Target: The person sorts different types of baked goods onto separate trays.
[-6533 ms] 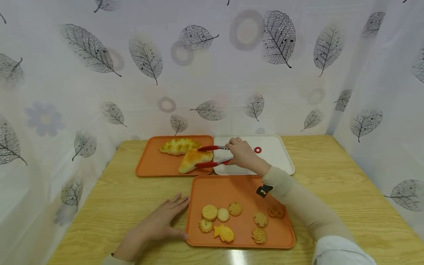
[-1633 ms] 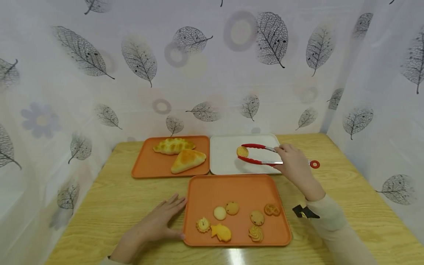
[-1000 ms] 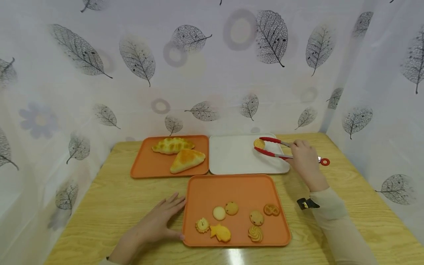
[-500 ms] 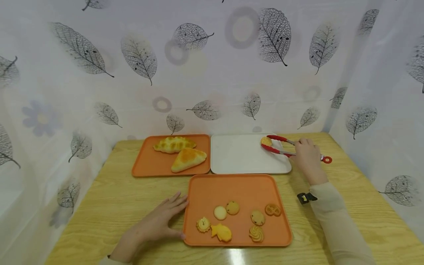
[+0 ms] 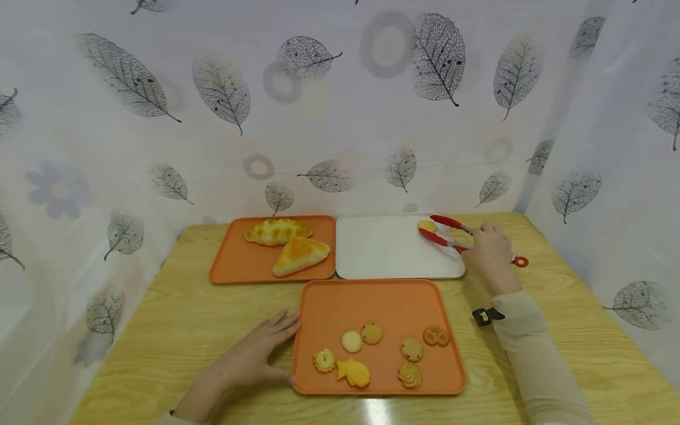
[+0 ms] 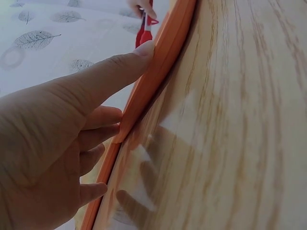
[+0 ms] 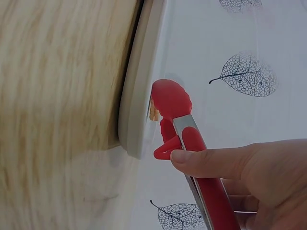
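Note:
My right hand (image 5: 490,255) holds red-and-steel tongs (image 5: 440,237) over the white tray's right end. Between the parted tong tips a round cookie (image 5: 427,226) lies on the white tray (image 5: 382,260), partly covered by the lower tip. In the right wrist view, the tongs (image 7: 184,129) hide most of that cookie (image 7: 153,111). My left hand (image 5: 255,357) lies with fingers extended, its fingertips touching the left edge of the front orange tray (image 5: 366,298). The left wrist view shows the thumb (image 6: 115,72) at this tray's rim (image 6: 160,64).
Several cookies lie on the front tray, including a fish-shaped cookie (image 5: 354,373), a pretzel (image 5: 435,336) and a swirl cookie (image 5: 409,375). A back orange tray (image 5: 234,265) carries a triangular bread (image 5: 301,257) and a ridged bread (image 5: 278,232). A leaf-print curtain (image 5: 340,118) surrounds the table.
The tongs left the triangular bread; the round cookie has gone from the front tray to the white tray's right end. Most recently, the tong tips spread slightly around it. My left hand stays put.

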`<state>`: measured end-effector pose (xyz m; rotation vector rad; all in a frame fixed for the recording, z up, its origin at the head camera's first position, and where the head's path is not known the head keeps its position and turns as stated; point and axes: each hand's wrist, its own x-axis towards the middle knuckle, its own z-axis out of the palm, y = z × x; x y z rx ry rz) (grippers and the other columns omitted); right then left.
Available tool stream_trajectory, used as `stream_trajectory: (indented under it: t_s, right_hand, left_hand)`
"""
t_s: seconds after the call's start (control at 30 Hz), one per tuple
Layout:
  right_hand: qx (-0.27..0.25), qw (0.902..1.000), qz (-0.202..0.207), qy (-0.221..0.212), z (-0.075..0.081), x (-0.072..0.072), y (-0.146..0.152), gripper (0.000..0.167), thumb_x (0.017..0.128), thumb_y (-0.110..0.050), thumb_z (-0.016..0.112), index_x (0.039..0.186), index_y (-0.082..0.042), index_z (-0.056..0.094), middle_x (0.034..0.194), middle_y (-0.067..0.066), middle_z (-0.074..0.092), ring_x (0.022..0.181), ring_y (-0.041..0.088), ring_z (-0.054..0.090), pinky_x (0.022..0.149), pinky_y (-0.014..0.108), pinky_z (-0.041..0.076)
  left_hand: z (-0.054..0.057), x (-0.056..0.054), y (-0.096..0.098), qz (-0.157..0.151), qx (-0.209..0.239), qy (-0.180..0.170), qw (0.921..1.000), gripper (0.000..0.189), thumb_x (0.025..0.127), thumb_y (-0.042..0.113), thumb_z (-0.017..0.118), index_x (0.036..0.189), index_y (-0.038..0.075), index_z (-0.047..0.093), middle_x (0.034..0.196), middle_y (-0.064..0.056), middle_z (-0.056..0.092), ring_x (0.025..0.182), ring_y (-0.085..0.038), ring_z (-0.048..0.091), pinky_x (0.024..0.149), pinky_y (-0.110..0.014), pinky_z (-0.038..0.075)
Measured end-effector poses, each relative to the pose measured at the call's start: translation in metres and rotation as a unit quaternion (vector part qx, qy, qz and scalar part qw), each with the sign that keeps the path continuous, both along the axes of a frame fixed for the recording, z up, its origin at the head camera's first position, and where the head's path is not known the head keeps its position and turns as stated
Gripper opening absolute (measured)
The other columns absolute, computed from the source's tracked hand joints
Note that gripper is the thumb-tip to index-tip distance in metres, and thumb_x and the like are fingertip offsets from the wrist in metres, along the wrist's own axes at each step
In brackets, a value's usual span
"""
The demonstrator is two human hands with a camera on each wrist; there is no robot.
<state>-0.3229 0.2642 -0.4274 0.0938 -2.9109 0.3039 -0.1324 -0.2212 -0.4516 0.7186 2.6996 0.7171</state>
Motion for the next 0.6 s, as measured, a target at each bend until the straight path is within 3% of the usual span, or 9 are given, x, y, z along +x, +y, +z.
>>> stream_trajectory:
  t_s: [0.23,0.6]
  right_hand:
    - [-0.010,0.9999,0.001,-0.005,-0.001,0.001,0.006,0.055,0.078,-0.016,0.069,0.121,0.015,0.055,0.120,0.032,0.048,0.115,0.051,0.039,0.091,0.067,0.037]
    - [-0.017,0.9991,0.039,0.006,0.014,0.014,0.010,0.065,0.078,-0.028,0.081,0.123,0.011,0.058,0.119,0.033,0.053,0.110,0.053,0.046,0.083,0.065,0.044]
  left_hand:
    - [0.000,0.005,0.003,-0.001,0.003,0.007,1.0000,0.101,0.074,0.067,0.068,0.152,0.013,0.034,0.161,-0.005,0.028,0.151,-0.034,0.015,0.116,-0.063,0.020]
    - [0.001,0.017,0.011,0.016,0.002,0.000,0.9999,0.102,0.073,0.067,0.070,0.153,0.014,0.034,0.161,-0.003,0.027,0.152,-0.032,0.015,0.117,-0.061,0.020]
